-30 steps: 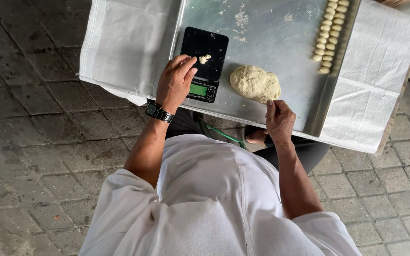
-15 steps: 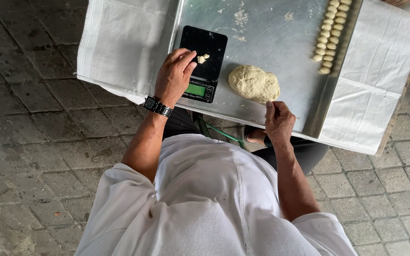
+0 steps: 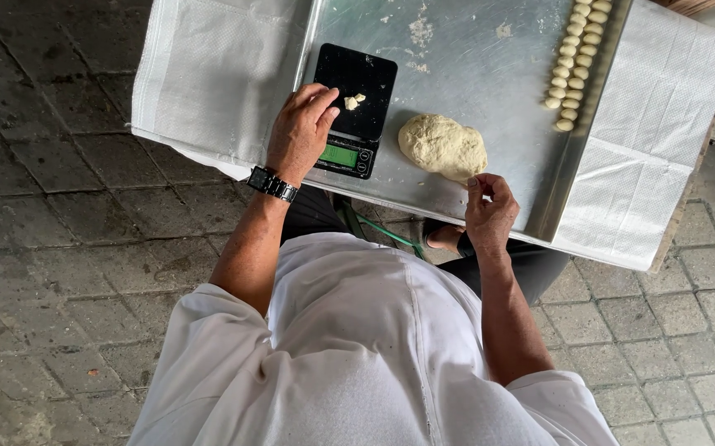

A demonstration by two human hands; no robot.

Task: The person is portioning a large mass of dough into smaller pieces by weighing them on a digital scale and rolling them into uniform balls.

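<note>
1. The left hand, a black wristwatch on its wrist, sits left of centre in the frame with fingertips bent toward small bits of dough lying on a black digital scale; the fingers are loosely curled, just beside the bits, and whether they pinch anything cannot be told.
2. The scale lies on a metal tray in the upper middle of the frame, its green display lit at the near edge.
3. A lump of pale dough rests on the tray right of the scale, apart from it.
4. The right hand sits at the tray's near edge, just below the lump, fingers curled together; if they hold a small bit, it is hidden.
5. Two rows of small dough balls run along the tray's right side, upper right.
6. White woven sacking lies under the tray, over a paved brick floor.
</note>
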